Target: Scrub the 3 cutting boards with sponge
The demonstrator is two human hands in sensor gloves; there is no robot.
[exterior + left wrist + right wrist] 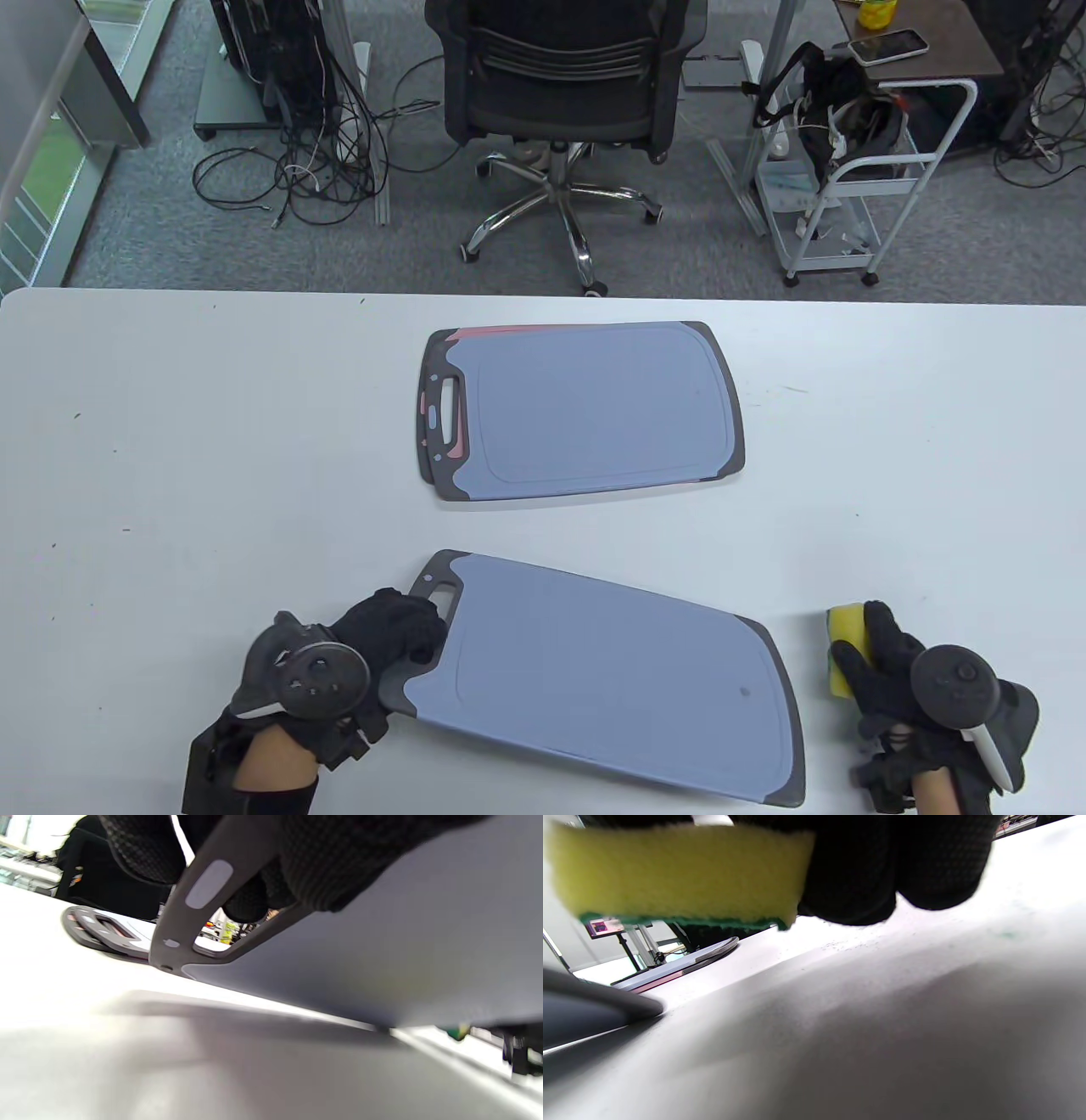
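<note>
The left hand (373, 645) grips the near cutting board (611, 671) by its handle (one edge lifted); the right hand (882, 671) holds the sponge (844, 649) beside it; scrubbing seems next.

My left hand (373, 645) grips the near cutting board (611, 679) by its handle end, fingers curled over the dark rim — the board lies slantwise across the white counter (170, 475). My right hand (891, 671) holds the yellow sponge (842, 649) just off the board's right corner. Farther back, mid-counter, sits the stack of boards (585, 412) — blue-grey on top, a red edge peeking out beneath.
</note>
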